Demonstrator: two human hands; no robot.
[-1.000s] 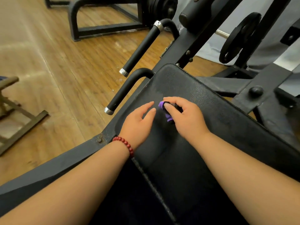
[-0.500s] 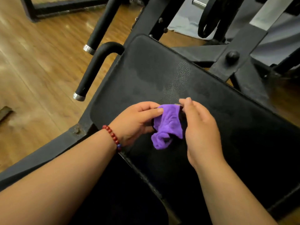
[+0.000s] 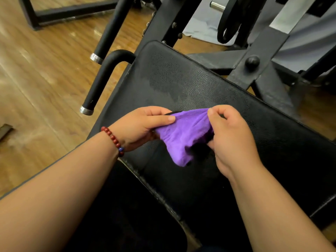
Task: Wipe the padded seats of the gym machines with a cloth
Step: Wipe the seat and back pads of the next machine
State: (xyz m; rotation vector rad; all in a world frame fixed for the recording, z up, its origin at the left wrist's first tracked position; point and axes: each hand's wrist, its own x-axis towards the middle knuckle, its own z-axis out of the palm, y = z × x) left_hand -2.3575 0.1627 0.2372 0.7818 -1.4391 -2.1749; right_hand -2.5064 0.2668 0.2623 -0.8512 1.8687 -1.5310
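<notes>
Between my two hands hangs the purple cloth [image 3: 183, 135], pulled taut along its top edge and sagging to a bunched lower corner over the padded seat [image 3: 181, 84]. Whether that lowest fold touches the seat, I cannot tell.

My left hand [image 3: 140, 126] pinches the cloth's left edge, with the thumb laid flat on top and the fingers curled beneath. My right hand [image 3: 231, 131] pinches the right edge between thumb and bent forefinger, the other fingers curled in. The hands are apart, joined only by the cloth. Something thin and black shows along the cloth's top edge and under its folds, but I cannot make out what it is.

A red bead bracelet [image 3: 113, 139] with one blue bead circles my left wrist. Just beyond both hands, the seat's black grained surface carries a darker patch [image 3: 163, 79].

Past my left hand, a curved black handle [image 3: 101, 82] with a silver end cap juts out beside the seat. A straight handle [image 3: 111, 30] stands just beyond it. A wooden floor [image 3: 36, 79] spreads out to the left of that hand.

Beyond my right hand stands the black steel frame, with a round knob [image 3: 252, 61] on it. A black weight plate [image 3: 227, 20] sits farther off.
</notes>
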